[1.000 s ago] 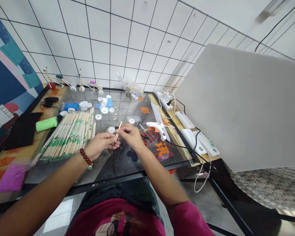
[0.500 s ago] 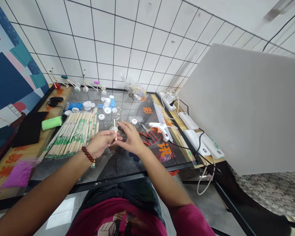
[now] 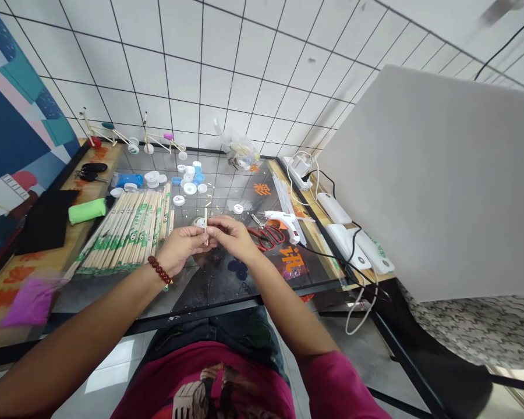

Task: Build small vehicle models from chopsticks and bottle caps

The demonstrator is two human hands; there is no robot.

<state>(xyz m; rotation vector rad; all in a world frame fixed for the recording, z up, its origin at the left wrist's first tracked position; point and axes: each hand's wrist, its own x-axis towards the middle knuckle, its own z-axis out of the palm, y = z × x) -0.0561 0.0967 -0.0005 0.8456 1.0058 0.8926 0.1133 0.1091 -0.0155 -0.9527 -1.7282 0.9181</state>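
A short length of wooden chopstick stands upright between my two hands over the dark glass tabletop. My left hand, with a beaded bracelet at the wrist, pinches it between thumb and fingers. From the other side my right hand closes on the same stick, thumb and fingertips meeting the left thumb. Whether a second stick lies behind the fingers I cannot tell. Just behind the hands is a partly hidden white bottle cap. Red-handled scissors lie right of my right hand, beside a white glue gun.
Packed chopsticks lie on the left, near a green packet and a purple packet. Bottle caps cluster farther back. Small stick models stand by the wall. Cables and a power strip line the right edge.
My right hand's fingers, spread beside the stick before, have closed in on it. The camera view has shifted slightly.
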